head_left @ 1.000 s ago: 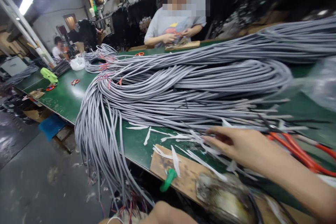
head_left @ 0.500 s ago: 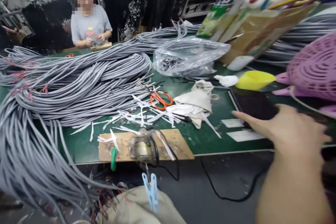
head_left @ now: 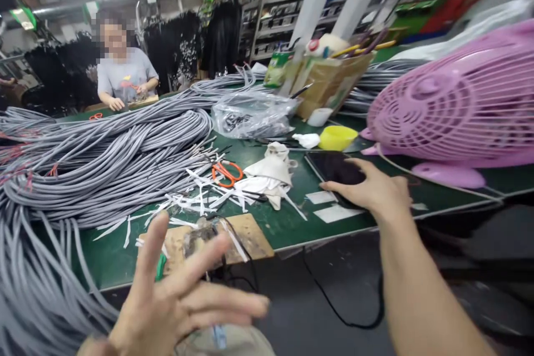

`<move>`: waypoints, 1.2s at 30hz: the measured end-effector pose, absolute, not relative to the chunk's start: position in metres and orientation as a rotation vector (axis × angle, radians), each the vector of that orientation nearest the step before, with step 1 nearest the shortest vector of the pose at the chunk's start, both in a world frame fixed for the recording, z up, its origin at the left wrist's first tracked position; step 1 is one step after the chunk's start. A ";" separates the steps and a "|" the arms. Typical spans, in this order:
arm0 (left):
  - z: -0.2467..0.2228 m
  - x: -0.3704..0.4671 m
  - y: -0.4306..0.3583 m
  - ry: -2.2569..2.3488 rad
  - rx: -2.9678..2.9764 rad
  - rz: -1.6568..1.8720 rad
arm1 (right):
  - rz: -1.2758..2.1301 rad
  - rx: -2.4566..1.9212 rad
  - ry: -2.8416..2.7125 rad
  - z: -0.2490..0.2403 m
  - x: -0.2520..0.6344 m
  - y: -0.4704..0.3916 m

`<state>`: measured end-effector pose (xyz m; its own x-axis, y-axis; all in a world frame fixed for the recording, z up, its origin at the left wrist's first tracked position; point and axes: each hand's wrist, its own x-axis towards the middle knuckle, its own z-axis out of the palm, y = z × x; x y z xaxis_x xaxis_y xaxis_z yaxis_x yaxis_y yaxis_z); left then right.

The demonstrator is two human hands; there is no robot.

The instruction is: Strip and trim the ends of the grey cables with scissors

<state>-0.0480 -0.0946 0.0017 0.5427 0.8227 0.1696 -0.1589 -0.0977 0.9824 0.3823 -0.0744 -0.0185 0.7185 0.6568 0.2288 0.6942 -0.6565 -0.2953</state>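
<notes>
Black tablet, one: on the table, partly covered by the right hand. Right grip: part-spread over the tablet, thumb and fingers on it; whether firmly clasped, cannot tell. Left hand: grip wide, fingers splayed, empty, left of the tablet and nearer the wearer. Yellow plastic piece: just beyond the tablet. Pink fan: right of it. White cloth, then orange-handled scissors, then grey cables: left of it.

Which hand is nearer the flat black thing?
Right. The right hand is partly over the flat black thing; the left hand is off to its left, nearer the camera.
</notes>
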 end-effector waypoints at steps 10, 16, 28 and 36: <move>0.034 0.038 -0.027 0.612 1.099 0.640 | -0.526 -2.260 -0.922 -0.044 0.323 -0.093; 0.031 0.102 -0.011 0.791 1.069 0.495 | -0.714 -1.895 -1.090 -0.046 0.270 -0.112; 0.021 0.150 -0.005 0.817 0.765 0.624 | -0.364 -1.657 -1.292 -0.059 0.238 -0.110; 0.020 0.153 -0.003 0.842 0.757 0.632 | 0.364 -1.439 -1.278 -0.065 0.275 -0.134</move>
